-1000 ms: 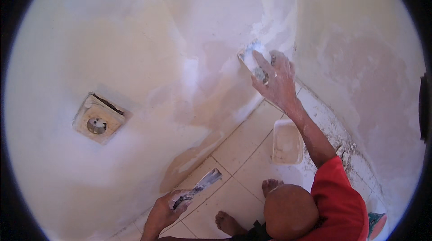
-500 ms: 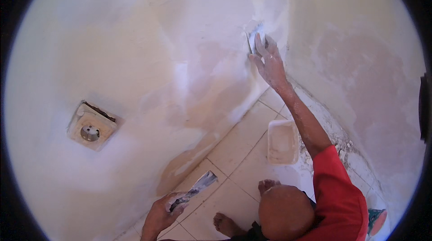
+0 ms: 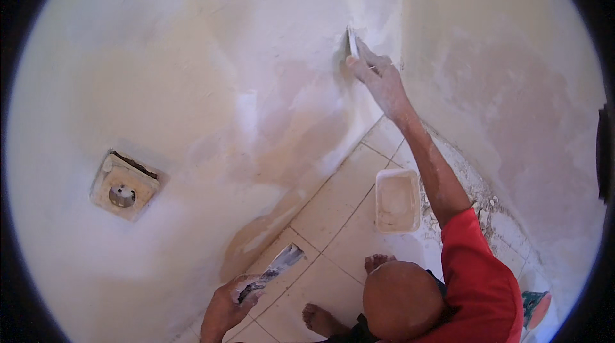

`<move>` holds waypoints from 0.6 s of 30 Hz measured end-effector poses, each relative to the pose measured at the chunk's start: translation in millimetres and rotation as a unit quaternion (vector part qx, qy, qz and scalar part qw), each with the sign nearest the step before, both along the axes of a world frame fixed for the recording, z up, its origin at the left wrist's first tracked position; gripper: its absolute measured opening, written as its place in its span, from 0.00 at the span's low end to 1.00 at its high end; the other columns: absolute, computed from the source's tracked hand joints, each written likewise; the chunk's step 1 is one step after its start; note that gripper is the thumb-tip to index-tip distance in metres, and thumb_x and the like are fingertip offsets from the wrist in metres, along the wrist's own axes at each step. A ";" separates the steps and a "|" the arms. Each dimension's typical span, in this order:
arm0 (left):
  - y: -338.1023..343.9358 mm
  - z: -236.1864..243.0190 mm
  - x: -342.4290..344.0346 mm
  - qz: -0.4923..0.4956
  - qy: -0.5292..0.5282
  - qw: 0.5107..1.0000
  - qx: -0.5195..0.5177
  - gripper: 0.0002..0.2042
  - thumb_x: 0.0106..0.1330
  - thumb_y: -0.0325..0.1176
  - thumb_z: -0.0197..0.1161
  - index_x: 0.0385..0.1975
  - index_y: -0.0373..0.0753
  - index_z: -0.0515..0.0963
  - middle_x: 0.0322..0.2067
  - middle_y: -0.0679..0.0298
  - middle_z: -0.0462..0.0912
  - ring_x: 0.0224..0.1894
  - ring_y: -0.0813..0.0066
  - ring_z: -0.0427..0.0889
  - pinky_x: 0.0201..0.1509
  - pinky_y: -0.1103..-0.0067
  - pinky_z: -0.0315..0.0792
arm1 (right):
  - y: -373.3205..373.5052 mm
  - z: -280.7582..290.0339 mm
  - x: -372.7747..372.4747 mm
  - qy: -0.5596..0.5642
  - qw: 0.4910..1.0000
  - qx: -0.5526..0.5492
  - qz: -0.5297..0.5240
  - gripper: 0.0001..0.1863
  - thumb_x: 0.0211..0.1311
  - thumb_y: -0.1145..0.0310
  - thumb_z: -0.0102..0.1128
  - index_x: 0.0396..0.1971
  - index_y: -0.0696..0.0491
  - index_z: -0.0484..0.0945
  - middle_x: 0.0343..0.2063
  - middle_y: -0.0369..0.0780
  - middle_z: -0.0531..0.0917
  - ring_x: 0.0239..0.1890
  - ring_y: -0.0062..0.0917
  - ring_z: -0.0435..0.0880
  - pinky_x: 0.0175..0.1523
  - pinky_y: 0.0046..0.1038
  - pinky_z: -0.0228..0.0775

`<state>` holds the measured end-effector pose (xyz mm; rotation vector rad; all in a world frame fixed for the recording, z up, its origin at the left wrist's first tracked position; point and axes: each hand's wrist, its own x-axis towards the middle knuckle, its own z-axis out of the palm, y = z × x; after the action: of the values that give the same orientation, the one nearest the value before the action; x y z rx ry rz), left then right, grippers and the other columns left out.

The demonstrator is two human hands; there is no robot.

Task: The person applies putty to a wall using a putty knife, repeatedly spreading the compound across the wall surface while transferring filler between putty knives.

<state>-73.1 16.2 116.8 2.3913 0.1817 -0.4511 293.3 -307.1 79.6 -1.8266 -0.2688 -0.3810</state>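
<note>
Patchy wall (image 3: 160, 74) over tiled floor (image 3: 336, 199): scoring above, drips below.
My right hand (image 3: 383, 80) and left hand (image 3: 229, 304) are both closed: left fingers curl round a smeared scraper (image 3: 280, 263), which could shed its coating if tilted; right fingers pinch a thin flat blade (image 3: 352, 43) edge-on at the wall, liable to gouge if pressed unevenly.

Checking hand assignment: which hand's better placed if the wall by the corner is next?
Right, likely: the right hand holds a flat tool at the wall by the corner, though contact is unclear. The left hand is far from there, its scraper seen against the floor tiles.
</note>
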 end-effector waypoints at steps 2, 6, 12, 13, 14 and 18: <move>-1.3 2.7 0.9 -0.005 -0.007 1.000 0.008 0.17 0.60 0.27 0.66 0.50 0.37 0.77 0.43 0.55 0.83 0.43 0.60 0.84 0.49 0.74 0.75 | 15.2 -8.6 -15.3 -0.043 0.995 -0.083 -0.046 0.36 0.63 0.46 0.58 0.68 0.47 0.66 0.35 0.43 0.75 0.34 0.26 0.76 0.50 0.28 0.70; 2.6 0.8 0.1 0.003 0.007 1.000 -0.003 0.17 0.60 0.26 0.65 0.50 0.37 0.77 0.43 0.55 0.83 0.43 0.60 0.84 0.49 0.74 0.75 | 25.9 -18.7 -56.6 -0.064 0.974 -0.215 -0.043 0.34 0.60 0.47 0.62 0.66 0.39 0.69 0.46 0.47 0.73 0.39 0.34 0.78 0.51 0.30 0.71; 4.2 -5.5 -0.6 0.007 0.009 0.999 -0.032 0.18 0.60 0.26 0.65 0.52 0.38 0.77 0.43 0.55 0.83 0.43 0.60 0.84 0.50 0.74 0.75 | -10.6 -12.8 -32.2 -0.058 0.970 -0.212 -0.101 0.33 0.60 0.51 0.63 0.66 0.40 0.69 0.48 0.46 0.73 0.45 0.33 0.77 0.52 0.33 0.73; 5.5 -6.4 -0.5 -0.009 0.004 1.000 -0.016 0.18 0.60 0.27 0.66 0.52 0.38 0.77 0.43 0.55 0.83 0.43 0.60 0.84 0.49 0.74 0.75 | -12.8 -1.7 -29.8 -0.065 0.980 -0.163 -0.090 0.33 0.60 0.53 0.64 0.66 0.39 0.68 0.50 0.46 0.72 0.48 0.35 0.77 0.54 0.34 0.72; 6.4 -6.5 -0.9 -0.021 -0.003 1.000 0.000 0.18 0.60 0.27 0.66 0.52 0.38 0.77 0.43 0.55 0.83 0.43 0.59 0.84 0.49 0.74 0.75 | -12.0 5.3 -25.4 -0.073 0.988 -0.112 -0.076 0.33 0.60 0.55 0.64 0.66 0.39 0.68 0.53 0.47 0.71 0.51 0.37 0.76 0.57 0.36 0.71; 7.3 -5.3 -1.9 -0.012 -0.014 1.000 -0.005 0.18 0.61 0.27 0.66 0.51 0.38 0.77 0.43 0.54 0.83 0.43 0.59 0.84 0.49 0.74 0.76 | -2.6 -15.6 2.4 -0.255 0.933 -0.228 -0.107 0.34 0.59 0.60 0.65 0.67 0.39 0.67 0.59 0.48 0.69 0.56 0.40 0.73 0.60 0.38 0.68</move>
<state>-75.0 23.5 111.5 2.3903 0.1373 -0.4299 295.8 -309.8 64.0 -2.1963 -0.5534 -1.0218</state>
